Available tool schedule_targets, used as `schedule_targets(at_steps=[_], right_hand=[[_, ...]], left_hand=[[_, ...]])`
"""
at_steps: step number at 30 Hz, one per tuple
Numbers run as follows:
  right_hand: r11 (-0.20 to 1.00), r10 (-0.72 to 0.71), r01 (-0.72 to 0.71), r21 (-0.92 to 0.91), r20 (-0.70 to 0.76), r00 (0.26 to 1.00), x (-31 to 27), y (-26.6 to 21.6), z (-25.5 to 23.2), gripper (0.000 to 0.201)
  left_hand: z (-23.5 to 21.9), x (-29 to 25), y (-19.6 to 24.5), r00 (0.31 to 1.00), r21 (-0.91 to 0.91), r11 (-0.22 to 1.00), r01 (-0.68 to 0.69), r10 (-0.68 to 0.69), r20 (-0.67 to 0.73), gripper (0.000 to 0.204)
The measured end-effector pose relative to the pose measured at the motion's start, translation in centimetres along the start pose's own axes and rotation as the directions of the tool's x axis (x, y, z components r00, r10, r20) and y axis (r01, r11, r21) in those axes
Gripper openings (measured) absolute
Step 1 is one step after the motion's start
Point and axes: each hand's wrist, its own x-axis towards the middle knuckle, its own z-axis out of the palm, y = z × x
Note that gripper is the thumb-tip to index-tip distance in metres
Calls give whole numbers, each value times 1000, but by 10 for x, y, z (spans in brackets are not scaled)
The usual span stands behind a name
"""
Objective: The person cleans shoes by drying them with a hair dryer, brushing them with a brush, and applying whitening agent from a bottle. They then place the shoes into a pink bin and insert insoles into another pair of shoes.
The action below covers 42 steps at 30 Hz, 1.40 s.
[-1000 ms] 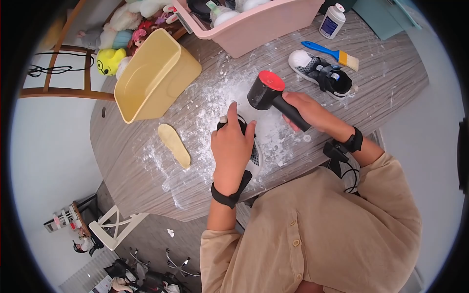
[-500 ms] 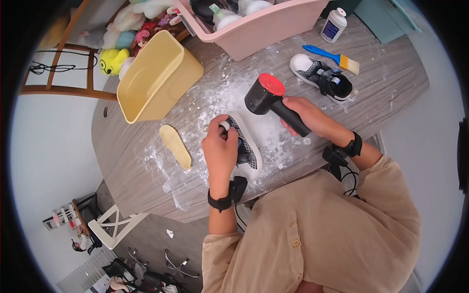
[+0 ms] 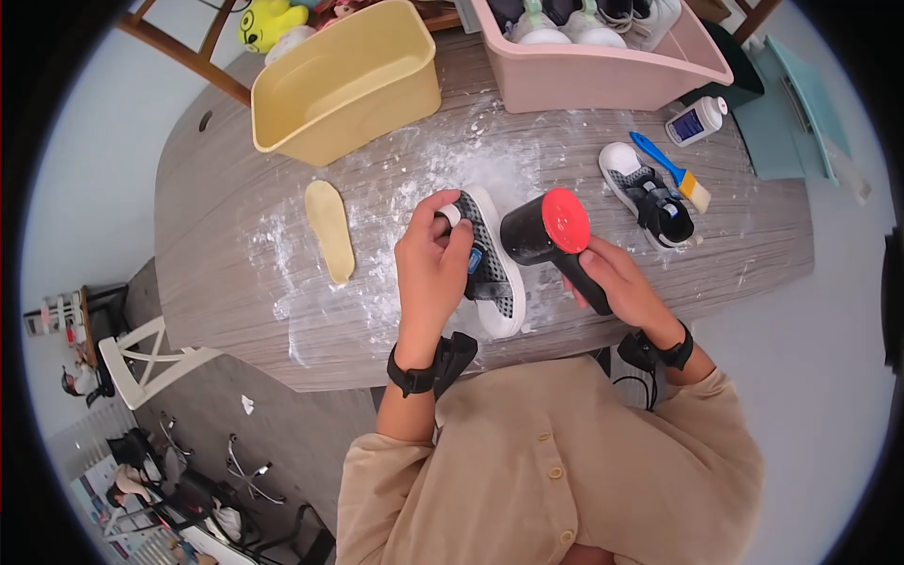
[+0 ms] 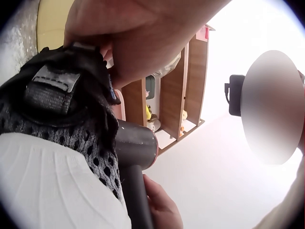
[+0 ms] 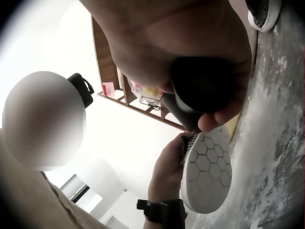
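Observation:
My left hand point(image 3: 431, 268) grips a black-and-grey mesh shoe point(image 3: 485, 268) by its opening, fingers curled over the edge. Its white toe end points toward me, and in the right wrist view the honeycomb-patterned sole point(image 5: 208, 174) faces the camera. In my right hand point(image 3: 617, 287) is the handle of a black hair dryer point(image 3: 529, 235) with a round red end, its barrel close beside the shoe. A matching shoe point(image 3: 650, 196) rests on the table to the right. Left of my left hand lies a yellowish insole point(image 3: 330, 231).
White powder is scattered over the wood-grain table point(image 3: 226, 311). A yellow bin point(image 3: 344, 127) and a pink bin point(image 3: 603, 80) holding shoes stand at the back. Near the right shoe are a blue-handled brush point(image 3: 670, 169) and a white bottle point(image 3: 697, 122). A teal box point(image 3: 777, 113) stands far right.
My left index finger, extended over the shoe a second ago, is now curled at its opening, and the shoe has tilted. The hair dryer is nearer the shoe. The head view has shifted.

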Motion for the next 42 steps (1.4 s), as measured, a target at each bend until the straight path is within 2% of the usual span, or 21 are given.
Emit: schedule_targets(at_steps=[14, 26, 32, 42], right_hand=[[998, 17, -19, -56, -46, 999, -3, 1, 4, 37], [998, -11, 5, -56, -102, 995, 1, -3, 10, 38], [997, -54, 46, -58, -133, 990, 5, -5, 11, 37], [998, -63, 57, -41, -171, 983, 15, -7, 9, 37]], left_hand=[[5, -3, 3, 999, -60, 998, 34, -36, -32, 31], [7, -8, 6, 999, 16, 1000, 21, -20, -51, 31], [14, -9, 0, 996, -82, 997, -2, -6, -93, 27], [17, -13, 3, 997, 60, 998, -32, 36, -65, 26]])
